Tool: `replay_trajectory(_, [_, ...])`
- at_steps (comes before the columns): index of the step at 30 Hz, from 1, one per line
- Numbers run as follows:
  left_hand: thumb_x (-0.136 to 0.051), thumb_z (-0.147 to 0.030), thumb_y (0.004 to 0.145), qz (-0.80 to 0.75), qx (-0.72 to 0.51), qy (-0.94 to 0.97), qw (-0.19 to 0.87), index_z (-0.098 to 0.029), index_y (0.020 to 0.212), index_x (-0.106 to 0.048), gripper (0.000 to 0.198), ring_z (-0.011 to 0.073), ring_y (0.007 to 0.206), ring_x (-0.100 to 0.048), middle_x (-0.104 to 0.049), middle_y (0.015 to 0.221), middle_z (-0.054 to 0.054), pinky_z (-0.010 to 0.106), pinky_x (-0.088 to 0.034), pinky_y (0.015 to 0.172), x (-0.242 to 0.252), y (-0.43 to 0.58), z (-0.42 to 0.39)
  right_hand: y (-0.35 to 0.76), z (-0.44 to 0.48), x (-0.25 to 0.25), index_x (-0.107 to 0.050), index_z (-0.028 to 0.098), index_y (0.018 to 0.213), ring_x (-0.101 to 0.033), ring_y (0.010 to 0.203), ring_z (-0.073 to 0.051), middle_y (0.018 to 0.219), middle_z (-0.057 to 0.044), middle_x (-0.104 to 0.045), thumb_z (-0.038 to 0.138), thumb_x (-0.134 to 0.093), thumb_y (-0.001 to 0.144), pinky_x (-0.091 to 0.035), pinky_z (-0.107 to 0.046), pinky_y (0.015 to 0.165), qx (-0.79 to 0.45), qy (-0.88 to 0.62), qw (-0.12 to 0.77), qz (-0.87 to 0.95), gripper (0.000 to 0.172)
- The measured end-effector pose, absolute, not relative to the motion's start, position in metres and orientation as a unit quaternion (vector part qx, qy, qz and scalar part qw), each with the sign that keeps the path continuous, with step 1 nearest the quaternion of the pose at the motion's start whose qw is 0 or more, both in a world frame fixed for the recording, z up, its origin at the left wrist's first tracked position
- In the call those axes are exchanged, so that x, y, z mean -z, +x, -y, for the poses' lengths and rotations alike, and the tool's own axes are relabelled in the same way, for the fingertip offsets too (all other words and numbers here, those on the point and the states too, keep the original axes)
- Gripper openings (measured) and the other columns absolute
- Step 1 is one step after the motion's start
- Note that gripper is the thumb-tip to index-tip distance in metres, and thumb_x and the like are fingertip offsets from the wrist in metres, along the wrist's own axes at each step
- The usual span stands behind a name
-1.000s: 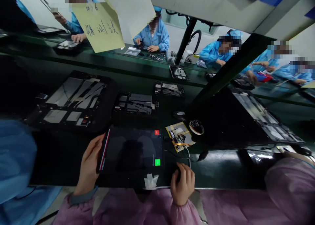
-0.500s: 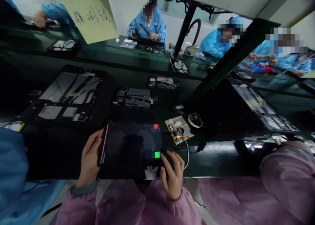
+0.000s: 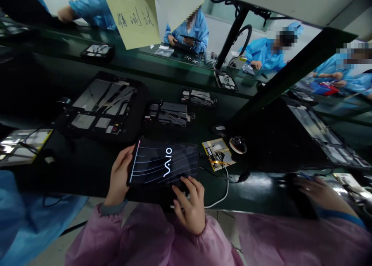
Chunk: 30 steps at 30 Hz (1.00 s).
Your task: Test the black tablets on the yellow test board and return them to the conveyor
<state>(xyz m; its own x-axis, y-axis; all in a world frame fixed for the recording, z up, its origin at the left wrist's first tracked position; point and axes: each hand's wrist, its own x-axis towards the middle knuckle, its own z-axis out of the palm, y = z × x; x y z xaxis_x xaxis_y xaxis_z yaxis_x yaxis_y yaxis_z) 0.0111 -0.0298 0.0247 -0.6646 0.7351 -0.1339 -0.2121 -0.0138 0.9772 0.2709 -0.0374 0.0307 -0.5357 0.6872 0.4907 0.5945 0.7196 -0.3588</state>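
Observation:
A tablet (image 3: pixel 154 163) lies at the front of the bench, its screen lit with a white VAIO logo and thin curved lines on black. My left hand (image 3: pixel 118 178) grips its left edge, the thumb along the near side. Over the tablet's near right edge, my right hand (image 3: pixel 192 207) has its fingers apart, the fingertips at the lower part of the screen; whether they touch the glass I cannot tell. To the right of the tablet sits a yellow-edged battery-like board (image 3: pixel 216 151) with an orange strip, and a white cable (image 3: pixel 225 196) curves down beside it.
Opened tablets with bare innards (image 3: pixel 101 103) (image 3: pixel 168 114) lie behind. A mouse (image 3: pixel 219 130) and a round roll (image 3: pixel 238 145) sit right of centre. A slanted dark post (image 3: pixel 279 78) and a hanging yellow note (image 3: pixel 133 21) stand ahead. A neighbour's hand (image 3: pixel 319 192) works at the right.
The screen went from dark with a red and a green square to the VAIO logo. My right hand moved left, from the lower right corner onto the near edge. The view shifted left.

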Motion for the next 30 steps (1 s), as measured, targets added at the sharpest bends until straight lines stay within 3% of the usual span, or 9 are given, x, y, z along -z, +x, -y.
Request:
replay_trajectory(6, [-0.065,-0.042,0.078,-0.605,-0.680,0.197,0.366,-0.023,0.110,-0.065,0.038,0.0254,0.119,-0.053,-0.063,0.124,0.004,0.037,-0.037,0.105,-0.026,0.011,0.030,0.267,0.032,-0.035,-0.062,0.025,0.118,-0.036,0.127,-0.033,0.137,-0.010,-0.044,0.025,-0.052,0.087,-0.039,-0.055,0.097,-0.066,-0.392,0.279,0.874,0.033])
replay_trajectory(10, [-0.064,-0.042,0.079,-0.612,-0.675,0.215,0.352,-0.024,0.111,-0.065,0.037,0.0247,0.118,-0.054,-0.063,0.123,0.004,0.038,-0.034,0.106,-0.024,0.009,0.030,0.245,0.009,-0.043,-0.056,0.025,0.128,-0.031,0.132,-0.035,0.142,-0.012,-0.039,0.027,-0.052,0.089,-0.033,-0.059,0.103,-0.039,-0.452,0.274,0.848,0.040])
replay_trajectory(17, [-0.066,-0.040,0.078,-0.610,-0.678,0.213,0.352,-0.024,0.108,-0.066,0.034,0.0251,0.116,-0.055,-0.063,0.121,0.004,0.038,-0.037,0.103,-0.023,0.008,0.029,0.250,-0.014,-0.056,-0.054,0.023,0.126,-0.033,0.131,-0.030,0.137,-0.011,-0.043,0.018,-0.049,0.089,-0.036,-0.056,0.104,-0.062,-0.451,0.345,0.821,0.038])
replay_trajectory(30, [-0.063,-0.039,0.081,-0.605,-0.678,0.224,0.351,-0.023,0.112,-0.064,0.036,0.0236,0.114,-0.056,-0.063,0.123,0.005,0.035,-0.039,0.100,-0.019,0.008,0.029,0.247,0.042,-0.036,-0.062,0.024,0.116,-0.036,0.128,-0.032,0.132,-0.010,-0.047,0.016,-0.051,0.085,-0.042,-0.054,0.098,-0.130,-0.390,0.296,0.862,0.034])
